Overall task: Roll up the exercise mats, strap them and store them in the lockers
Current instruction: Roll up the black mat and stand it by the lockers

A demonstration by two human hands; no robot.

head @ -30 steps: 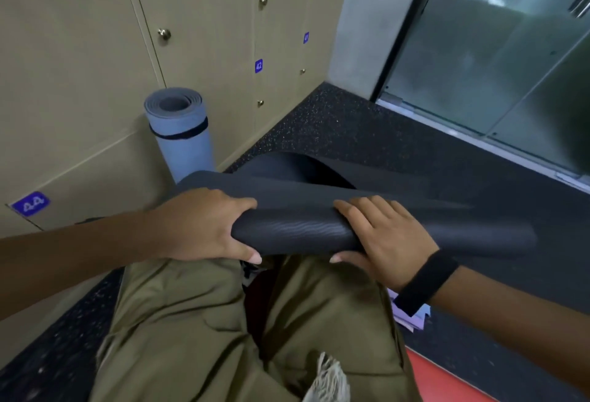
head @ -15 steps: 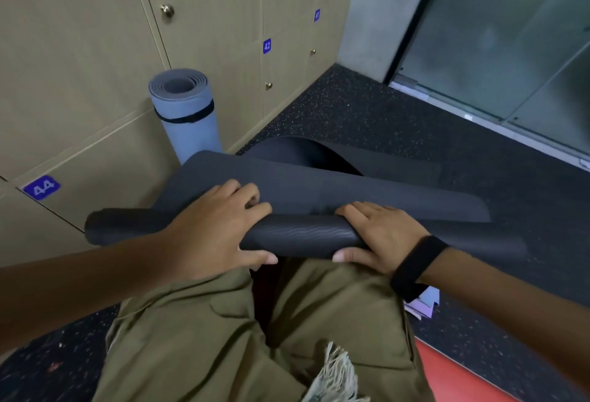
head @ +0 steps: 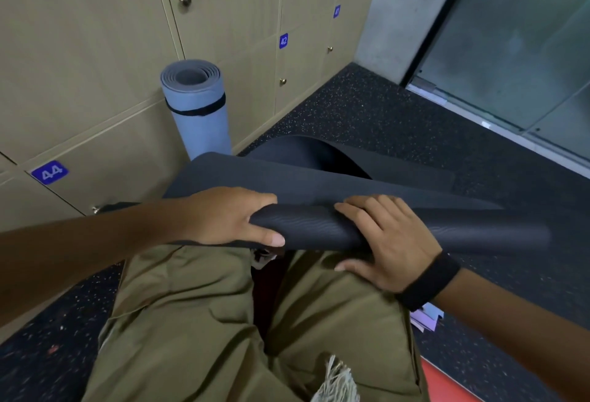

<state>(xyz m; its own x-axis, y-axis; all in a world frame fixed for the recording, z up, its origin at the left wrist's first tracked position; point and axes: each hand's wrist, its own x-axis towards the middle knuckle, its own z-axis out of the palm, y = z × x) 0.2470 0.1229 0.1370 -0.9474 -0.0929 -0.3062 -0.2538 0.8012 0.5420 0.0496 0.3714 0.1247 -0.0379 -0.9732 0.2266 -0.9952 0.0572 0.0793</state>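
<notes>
A black exercise mat [head: 319, 232] lies across my knees, its near end wound into a tight roll and its loose part [head: 319, 178] trailing onto the floor ahead. My left hand [head: 226, 216] grips the roll left of centre, fingers over the top and thumb underneath. My right hand [head: 389, 242], with a black band at the wrist, grips the roll right of centre in the same way. A blue mat [head: 198, 108], rolled and bound with a black strap [head: 196, 111], stands upright against the lockers [head: 95, 50].
Beige locker doors numbered 44 [head: 49, 172], 42 [head: 283, 40] and 41 line the left wall. Dark speckled floor [head: 399, 120] runs to a glass partition [head: 526, 50] at the right. Papers [head: 427, 318] lie under my right wrist, beside a red floor patch [head: 447, 382].
Both hands shifted their hold on the roll: fingers reached forward over it, then curled back round it. The roll has turned a little further. The view has tipped slightly.
</notes>
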